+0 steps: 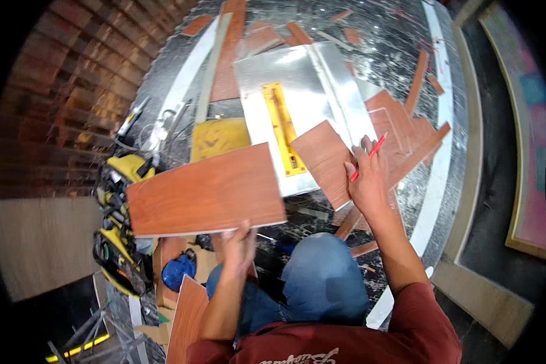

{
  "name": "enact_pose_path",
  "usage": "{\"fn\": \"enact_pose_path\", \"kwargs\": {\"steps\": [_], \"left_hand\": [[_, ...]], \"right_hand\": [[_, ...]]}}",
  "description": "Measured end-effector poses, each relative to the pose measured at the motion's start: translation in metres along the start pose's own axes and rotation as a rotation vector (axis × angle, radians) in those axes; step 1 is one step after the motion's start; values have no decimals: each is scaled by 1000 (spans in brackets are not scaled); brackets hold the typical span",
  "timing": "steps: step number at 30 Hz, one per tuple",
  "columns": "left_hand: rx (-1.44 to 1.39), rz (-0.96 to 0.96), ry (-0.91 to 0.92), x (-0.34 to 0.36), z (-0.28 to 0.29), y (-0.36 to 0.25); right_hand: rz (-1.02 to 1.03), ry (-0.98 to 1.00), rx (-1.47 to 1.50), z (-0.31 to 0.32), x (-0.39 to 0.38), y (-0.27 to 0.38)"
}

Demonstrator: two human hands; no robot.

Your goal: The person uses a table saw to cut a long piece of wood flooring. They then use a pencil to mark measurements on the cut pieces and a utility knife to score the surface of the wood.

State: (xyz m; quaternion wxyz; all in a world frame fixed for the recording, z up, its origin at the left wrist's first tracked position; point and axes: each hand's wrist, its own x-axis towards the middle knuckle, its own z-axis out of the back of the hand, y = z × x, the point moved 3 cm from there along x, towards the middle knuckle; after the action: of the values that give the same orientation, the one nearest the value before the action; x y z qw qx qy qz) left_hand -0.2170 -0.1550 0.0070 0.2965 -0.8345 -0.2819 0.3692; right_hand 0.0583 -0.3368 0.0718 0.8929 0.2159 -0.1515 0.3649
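Observation:
In the head view, my left hand [236,242] grips the bottom edge of a large wood-look plank [206,191], raised at the left of centre. My right hand [365,176] holds a red pencil [378,145] at the right edge of a smaller wood-look piece [321,159]; whether it also grips that piece I cannot tell. Under these lies a silver metal sheet [267,64] with a long yellow tool [281,124] on it. More plank offcuts [400,127] lie to the right of my right hand.
A yellow pad-like object [221,136] sits left of the sheet. Yellow-and-black tool bags [121,267], a blue item [176,272] and cables are at the left. Scraps are scattered on the dark marbled floor [394,42]; long white strips run along both sides. My knee [324,279] is below.

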Motion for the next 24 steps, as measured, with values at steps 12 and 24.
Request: {"fn": "enact_pose_path", "kwargs": {"steps": [12,24], "left_hand": [[384,-204,-85,-94,152,-115],[701,-417,-814,-296,129,-194]], "right_hand": [[-420,87,41,-20,84,-194],[92,587,321,-148,353,-49]]}}
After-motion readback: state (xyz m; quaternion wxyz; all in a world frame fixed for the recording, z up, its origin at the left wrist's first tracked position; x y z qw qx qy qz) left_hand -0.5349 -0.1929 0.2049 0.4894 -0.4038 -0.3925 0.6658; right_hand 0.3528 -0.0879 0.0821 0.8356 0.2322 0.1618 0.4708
